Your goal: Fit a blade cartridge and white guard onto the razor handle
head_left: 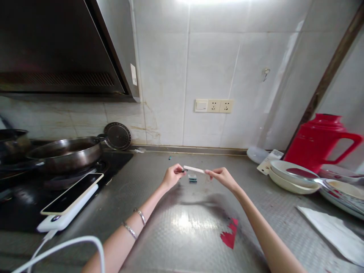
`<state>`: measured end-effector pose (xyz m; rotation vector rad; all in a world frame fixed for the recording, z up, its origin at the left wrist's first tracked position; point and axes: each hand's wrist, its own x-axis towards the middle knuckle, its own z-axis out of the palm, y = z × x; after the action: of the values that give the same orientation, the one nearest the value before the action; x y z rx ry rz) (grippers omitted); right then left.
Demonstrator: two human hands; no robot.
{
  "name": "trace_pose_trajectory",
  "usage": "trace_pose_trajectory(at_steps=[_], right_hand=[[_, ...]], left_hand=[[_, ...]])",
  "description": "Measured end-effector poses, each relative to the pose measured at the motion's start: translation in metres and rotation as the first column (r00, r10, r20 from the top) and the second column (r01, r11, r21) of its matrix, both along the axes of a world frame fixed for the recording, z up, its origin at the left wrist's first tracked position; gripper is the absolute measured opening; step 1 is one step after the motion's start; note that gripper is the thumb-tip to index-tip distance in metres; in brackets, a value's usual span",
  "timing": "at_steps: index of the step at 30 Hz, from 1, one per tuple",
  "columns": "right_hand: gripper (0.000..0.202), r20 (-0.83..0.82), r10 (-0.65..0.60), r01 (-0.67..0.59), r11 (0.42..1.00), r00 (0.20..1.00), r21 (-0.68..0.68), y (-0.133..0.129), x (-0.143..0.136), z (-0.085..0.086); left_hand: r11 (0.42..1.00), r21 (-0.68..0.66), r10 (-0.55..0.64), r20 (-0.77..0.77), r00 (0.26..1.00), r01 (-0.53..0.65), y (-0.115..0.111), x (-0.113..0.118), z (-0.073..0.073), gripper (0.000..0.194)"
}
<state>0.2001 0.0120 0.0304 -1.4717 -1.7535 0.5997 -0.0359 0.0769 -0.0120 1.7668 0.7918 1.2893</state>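
My right hand [221, 176] is closed in a pinch on one end of a slim, pale pinkish-white stick-like object [194, 169], held level above the counter. At its other end, my left hand [173, 176] is closed on a small dark piece, too small to name. I cannot tell whether that piece touches the pale object. Below and between the hands lies a small clear pack with dark green contents [192, 178]. A tiny green cylinder [170, 157] rests farther back, near the wall.
Left, a pan [66, 153] stands on the black cooktop; a phone [72, 193] lies on a white power bank [68, 210] with its cable. Red torn paper [230, 234] lies in front. A red thermos [315, 142], stacked dishes [292, 178] and white paper [331, 231] are right.
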Motion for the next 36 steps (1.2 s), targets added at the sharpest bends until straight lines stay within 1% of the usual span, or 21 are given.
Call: trace_pose_trajectory(at_steps=[4,9,15,20,22,25,26,29,31,34,36], right_hand=[[0.055,0.004,0.032,-0.032,0.999,0.999,-0.022,-0.001,-0.002,0.0],[0.058,0.01,-0.041,0.041,0.999,0.999,-0.031,0.002,0.003,-0.003],[0.056,-0.029,0.063,-0.065,0.996,0.998,-0.063,0.002,0.001,-0.004],[0.057,-0.038,-0.019,0.017,0.998,0.999,-0.053,-0.001,-0.001,-0.001],[0.057,-0.042,-0.012,0.01,0.999,0.999,-0.049,-0.001,-0.001,-0.001],[0.055,-0.061,0.04,-0.044,0.997,0.997,-0.061,0.0,0.0,-0.002],[0.055,-0.067,0.041,-0.045,0.997,0.997,-0.067,0.001,0.001,-0.004],[0.055,-0.069,-0.017,0.012,0.997,0.997,-0.081,0.002,0.004,-0.006],[0.055,-0.071,-0.03,0.024,0.997,0.997,-0.079,0.002,0.005,-0.006],[0.055,-0.079,0.04,-0.046,0.996,0.996,-0.076,0.001,0.003,-0.004],[0.055,-0.07,0.064,-0.07,0.995,0.995,-0.077,0.001,0.002,-0.003]], left_hand=[[1.0,0.001,-0.009,-0.002,1.0,0.009,0.002,0.0,-0.002,0.025],[1.0,-0.006,-0.018,-0.004,1.0,0.018,0.0,0.0,0.001,0.023],[1.0,0.017,-0.02,0.001,1.0,0.02,0.0,0.0,0.001,0.022],[1.0,0.019,-0.006,-0.008,1.0,0.006,-0.001,0.0,0.001,0.02],[1.0,0.016,-0.007,0.001,1.0,0.007,-0.001,0.0,0.001,0.021],[1.0,0.007,-0.025,0.017,1.0,0.025,-0.002,0.001,0.003,0.022],[1.0,0.004,-0.026,0.019,0.999,0.026,-0.003,0.001,0.004,0.022],[1.0,-0.009,-0.023,0.018,1.0,0.023,-0.006,0.003,0.007,0.021],[0.999,-0.016,-0.029,0.019,0.999,0.029,-0.008,0.003,0.01,0.021],[0.999,-0.007,-0.045,0.022,0.999,0.045,-0.009,0.003,0.011,0.023],[0.999,0.001,-0.047,0.023,0.999,0.047,-0.009,0.002,0.011,0.024]])
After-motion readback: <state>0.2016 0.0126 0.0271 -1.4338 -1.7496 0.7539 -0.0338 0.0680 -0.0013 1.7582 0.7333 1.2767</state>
